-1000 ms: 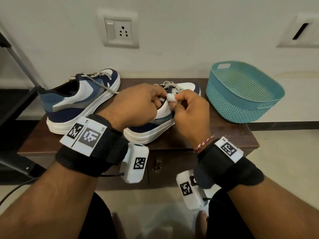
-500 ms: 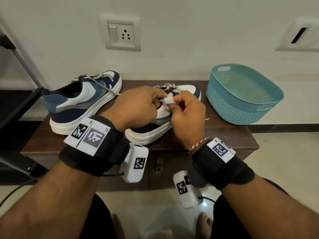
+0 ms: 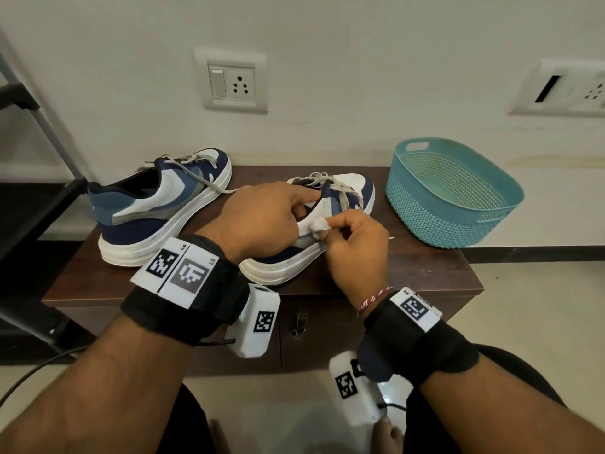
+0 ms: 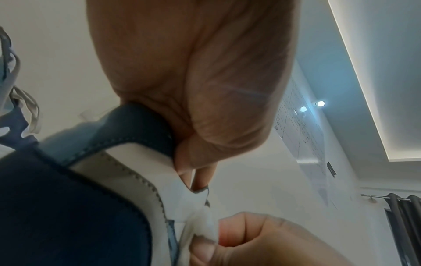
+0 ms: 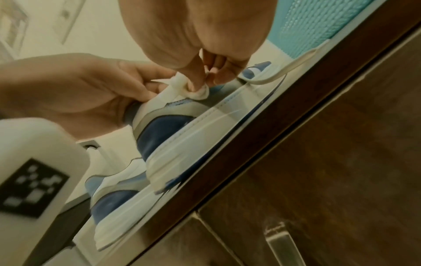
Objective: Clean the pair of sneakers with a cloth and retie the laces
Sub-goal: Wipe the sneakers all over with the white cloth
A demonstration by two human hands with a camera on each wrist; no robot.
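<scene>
Sneakers (image 3: 163, 204) on dark wooden cabinet (image 3: 409, 273), teal basket (image 3: 451, 194), wall socket (image 3: 234, 81)

Two sneakers (image 3: 163, 208) (image 3: 343, 194) stand side by side on the cabinet (image 3: 409, 273), basket (image 3: 451, 194) to their right.

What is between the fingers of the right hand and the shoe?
A small white cloth. The right hand pinches it and presses it on the white side of the near shoe. The head and right wrist views show it.
</scene>
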